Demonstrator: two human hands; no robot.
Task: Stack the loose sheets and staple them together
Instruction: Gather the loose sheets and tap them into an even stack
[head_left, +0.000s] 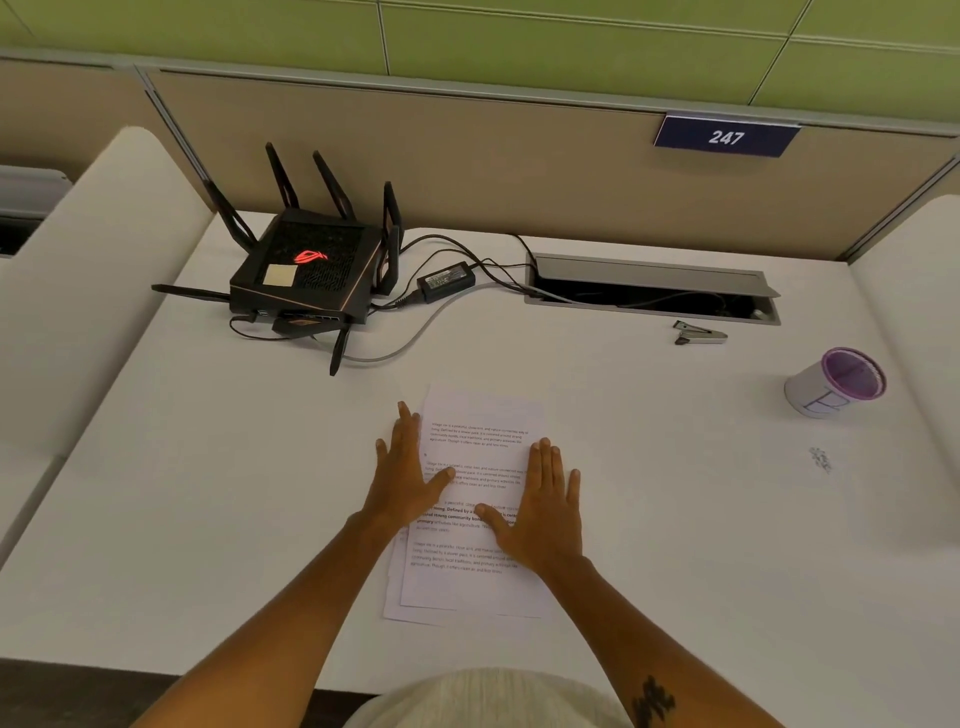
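A few printed white sheets (480, 415) lie overlapped in a rough pile on the white desk (208, 493), their lower edges uneven. My left hand (408, 470) rests flat on the pile's left edge, fingers extended. My right hand (545, 509) lies flat on the pile's right side, palm down. Neither hand grips anything. A small metal stapler (698, 333) sits far off to the upper right, beyond both hands.
A black router (306, 270) with antennas and its cables and power brick (445, 280) occupy the back left. An open cable tray (649, 288) runs along the back. A purple-rimmed white cup (836, 384) stands at right. Small scraps (821, 460) lie near it.
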